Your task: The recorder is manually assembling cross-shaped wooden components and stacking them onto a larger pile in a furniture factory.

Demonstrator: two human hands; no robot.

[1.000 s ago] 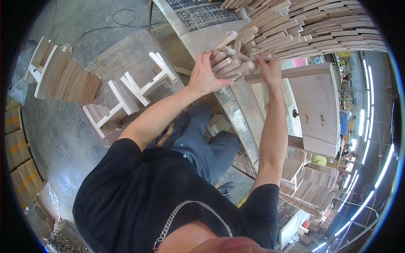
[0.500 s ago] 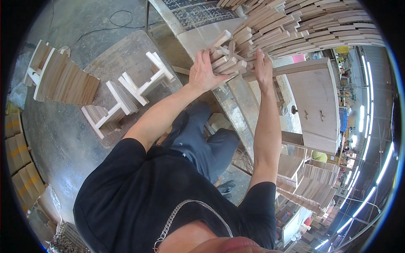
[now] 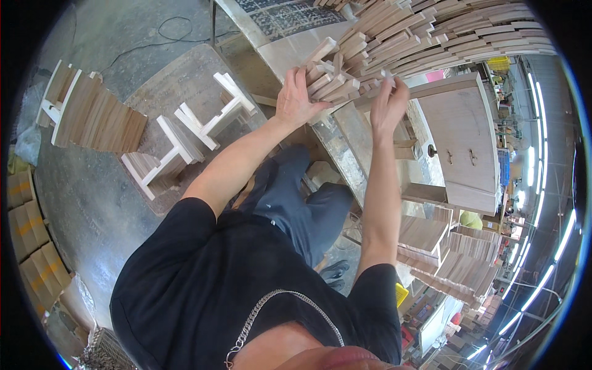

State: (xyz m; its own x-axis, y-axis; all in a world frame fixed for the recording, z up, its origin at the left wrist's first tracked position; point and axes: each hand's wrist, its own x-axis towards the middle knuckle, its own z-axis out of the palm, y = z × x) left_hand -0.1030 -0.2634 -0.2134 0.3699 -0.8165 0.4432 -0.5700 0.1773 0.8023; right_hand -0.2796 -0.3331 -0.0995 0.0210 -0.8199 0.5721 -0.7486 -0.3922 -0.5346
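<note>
My left hand (image 3: 296, 100) is cupped round the near left side of a bunch of pale wooden strips (image 3: 336, 87), its thumb lying along their lower ends. The strips lie crossed and uneven on the workbench (image 3: 338, 143). To their right, my right hand (image 3: 390, 106) is raised with its fingers bent together in a pinch. A small pale tip shows at those fingers, too little to name. Behind both hands, a large heap of similar wooden strips (image 3: 425, 34) spreads to the far right.
Stacks of T-shaped wooden frames (image 3: 165, 154) stand on a board on the floor (image 3: 161, 77) at left, near a stack of slats (image 3: 98, 114). At right are a pale wooden panel (image 3: 461, 139) and more stacked wood (image 3: 465, 262). Cartons (image 3: 40, 250) line the left edge.
My right hand has lifted off the side of the bunch and moved slightly right, its wrist turning. My left hand stays against the wooden strips.
</note>
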